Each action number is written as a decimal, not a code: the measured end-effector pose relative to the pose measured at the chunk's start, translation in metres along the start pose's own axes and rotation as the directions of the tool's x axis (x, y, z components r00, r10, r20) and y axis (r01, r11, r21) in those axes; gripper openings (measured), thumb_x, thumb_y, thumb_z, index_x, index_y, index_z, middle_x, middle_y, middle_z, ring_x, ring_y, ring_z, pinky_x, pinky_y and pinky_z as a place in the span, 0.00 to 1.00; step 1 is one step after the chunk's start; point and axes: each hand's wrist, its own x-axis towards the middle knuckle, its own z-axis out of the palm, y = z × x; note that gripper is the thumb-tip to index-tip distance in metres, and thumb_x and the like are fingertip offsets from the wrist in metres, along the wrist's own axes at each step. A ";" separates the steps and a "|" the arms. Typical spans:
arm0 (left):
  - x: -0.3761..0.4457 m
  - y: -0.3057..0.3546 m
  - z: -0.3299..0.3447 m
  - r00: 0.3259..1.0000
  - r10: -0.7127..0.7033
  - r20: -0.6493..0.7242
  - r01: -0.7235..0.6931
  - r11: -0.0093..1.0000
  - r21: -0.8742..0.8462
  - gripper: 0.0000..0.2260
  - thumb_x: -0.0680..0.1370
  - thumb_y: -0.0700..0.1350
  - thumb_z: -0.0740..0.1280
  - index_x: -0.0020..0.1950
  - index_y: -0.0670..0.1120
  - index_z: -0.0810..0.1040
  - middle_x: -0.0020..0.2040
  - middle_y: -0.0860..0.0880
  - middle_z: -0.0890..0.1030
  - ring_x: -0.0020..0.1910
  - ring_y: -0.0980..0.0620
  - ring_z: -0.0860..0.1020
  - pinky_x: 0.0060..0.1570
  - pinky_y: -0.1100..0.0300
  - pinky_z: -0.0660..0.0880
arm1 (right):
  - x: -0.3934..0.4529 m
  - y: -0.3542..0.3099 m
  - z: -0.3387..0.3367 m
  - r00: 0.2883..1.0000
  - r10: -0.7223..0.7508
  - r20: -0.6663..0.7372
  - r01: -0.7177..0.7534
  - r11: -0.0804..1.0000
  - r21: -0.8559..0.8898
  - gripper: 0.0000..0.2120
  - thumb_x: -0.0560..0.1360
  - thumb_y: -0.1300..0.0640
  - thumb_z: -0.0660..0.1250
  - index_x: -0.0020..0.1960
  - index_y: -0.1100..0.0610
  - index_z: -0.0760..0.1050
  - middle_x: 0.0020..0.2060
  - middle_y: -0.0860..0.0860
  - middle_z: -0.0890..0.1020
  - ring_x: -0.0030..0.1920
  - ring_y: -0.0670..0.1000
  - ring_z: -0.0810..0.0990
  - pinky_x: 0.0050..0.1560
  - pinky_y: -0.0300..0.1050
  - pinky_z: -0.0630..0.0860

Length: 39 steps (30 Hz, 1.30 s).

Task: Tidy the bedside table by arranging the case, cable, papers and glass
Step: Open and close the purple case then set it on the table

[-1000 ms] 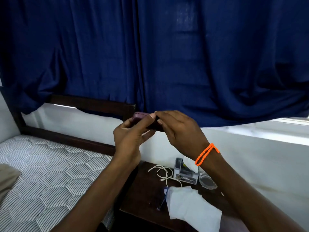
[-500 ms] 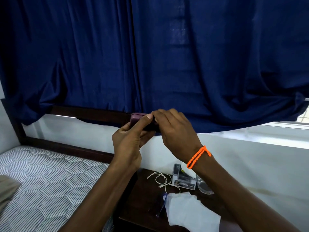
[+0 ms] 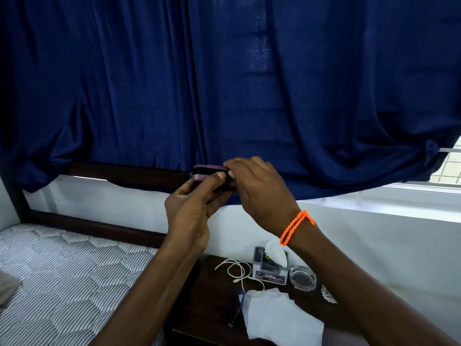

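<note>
Matt blue cloth curtain (image 3: 274, 83), dark polished wood table (image 3: 207, 295), clear glass ashtray (image 3: 302, 278).

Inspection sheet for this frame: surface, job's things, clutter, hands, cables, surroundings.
Surface: dark wooden bedside table.
Job's things: purple case held up in both hands; white papers at the table's front; glass dish at the back.
Clutter: grey tissue box; foil scrap; blue-framed glasses.
Hands: left hand and right hand grip the case.
Cables: white cable loosely coiled.
Surroundings: navy curtain; striped mattress.
</note>
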 end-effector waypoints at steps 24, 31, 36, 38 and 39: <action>0.003 -0.031 -0.035 0.948 -0.165 0.273 0.196 0.976 -0.090 0.18 0.76 0.28 0.65 0.65 0.37 0.76 0.50 0.35 0.81 0.62 0.33 0.78 0.54 0.38 0.81 | -0.004 0.016 0.043 0.631 0.713 0.304 -0.642 0.261 0.721 0.26 0.75 0.33 0.65 0.47 0.57 0.79 0.44 0.54 0.85 0.48 0.56 0.84 0.53 0.58 0.82; 0.011 -0.031 -0.042 0.948 -0.269 0.169 0.278 0.960 -0.029 0.28 0.77 0.63 0.70 0.67 0.43 0.79 0.61 0.38 0.84 0.59 0.37 0.84 0.45 0.46 0.84 | -0.017 0.015 0.070 0.571 0.715 0.404 -0.664 0.113 0.739 0.27 0.75 0.34 0.66 0.49 0.60 0.79 0.45 0.57 0.85 0.48 0.57 0.86 0.48 0.54 0.84; 0.015 -0.039 -0.052 0.950 -0.281 0.134 0.291 0.955 -0.061 0.29 0.77 0.65 0.68 0.66 0.42 0.79 0.60 0.38 0.85 0.58 0.38 0.85 0.42 0.51 0.85 | -0.022 0.015 0.083 0.569 0.701 0.430 -0.669 0.090 0.738 0.25 0.76 0.35 0.66 0.49 0.58 0.80 0.44 0.56 0.86 0.47 0.55 0.86 0.49 0.52 0.84; 0.016 -0.043 -0.057 0.950 -0.279 0.139 0.290 0.955 -0.061 0.29 0.77 0.65 0.68 0.65 0.43 0.80 0.60 0.38 0.85 0.58 0.38 0.85 0.42 0.52 0.85 | -0.024 0.014 0.086 0.573 0.697 0.431 -0.680 0.110 0.725 0.27 0.75 0.34 0.66 0.49 0.59 0.80 0.45 0.58 0.85 0.49 0.58 0.85 0.52 0.57 0.83; 0.017 -0.045 -0.060 0.950 -0.282 0.137 0.292 0.954 -0.061 0.28 0.78 0.65 0.68 0.64 0.43 0.81 0.60 0.38 0.85 0.58 0.39 0.85 0.41 0.52 0.85 | -0.025 0.014 0.087 0.573 0.692 0.439 -0.690 0.118 0.714 0.28 0.75 0.33 0.65 0.49 0.60 0.80 0.46 0.59 0.85 0.50 0.59 0.84 0.53 0.58 0.82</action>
